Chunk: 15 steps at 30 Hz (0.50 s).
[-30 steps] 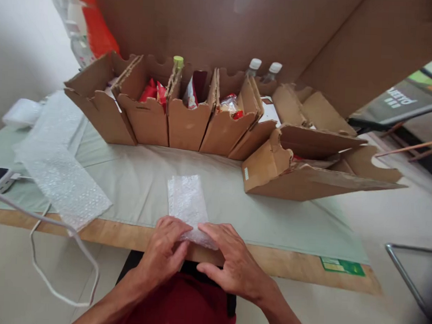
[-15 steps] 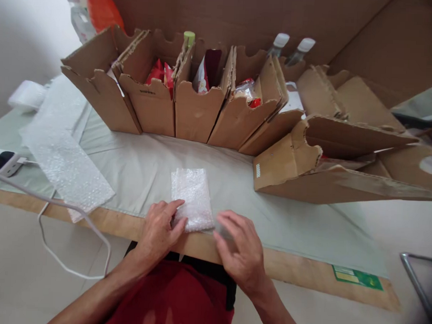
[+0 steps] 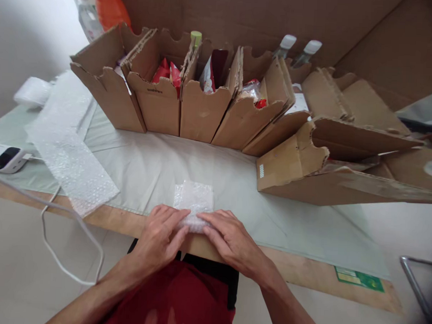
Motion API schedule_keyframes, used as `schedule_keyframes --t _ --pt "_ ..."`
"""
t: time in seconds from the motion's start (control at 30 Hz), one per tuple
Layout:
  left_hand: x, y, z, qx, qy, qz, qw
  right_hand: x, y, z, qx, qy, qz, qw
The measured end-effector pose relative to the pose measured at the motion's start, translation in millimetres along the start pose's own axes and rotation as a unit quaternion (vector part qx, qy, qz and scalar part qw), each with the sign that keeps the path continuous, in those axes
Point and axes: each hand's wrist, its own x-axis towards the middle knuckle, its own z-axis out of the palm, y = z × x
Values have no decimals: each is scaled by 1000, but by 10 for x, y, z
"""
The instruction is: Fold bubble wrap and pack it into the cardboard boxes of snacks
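A small piece of bubble wrap (image 3: 196, 195) lies at the table's front edge, its near end rolled or folded over into a thick ridge. My left hand (image 3: 164, 231) grips the left end of that ridge between thumb and fingers. At the right end my right hand (image 3: 230, 236) holds it the same way. Whether anything is inside the roll cannot be seen. The far part of the sheet lies flat on the pale green cloth (image 3: 144, 173).
Cardboard holders (image 3: 200, 116) with packets stand in a row behind. Another cardboard holder (image 3: 290, 177) lies angled at right. Long bubble wrap strips (image 3: 76, 160) cover the left side, near a white device (image 3: 6, 157) with a cable (image 3: 74, 213). Bottles (image 3: 283, 45) stand behind.
My right hand has moved left onto the bubble wrap. The near edge of the wrap is now rolled up between both hands, and its flat part is shorter.
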Motion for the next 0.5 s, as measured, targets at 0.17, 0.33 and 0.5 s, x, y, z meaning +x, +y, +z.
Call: schedule_keyframes --t 0.17,0.33,0.5 --pt "253 -194 172 70 -2 -98 993 21 29 120 -150 160 -18 975" --pt "239 -162 100 -75 60 -222 970 216 129 167 -174 91 -22 980" --pt "33 85 -25 -412 110 -402 810 290 138 197 56 152 88 983"
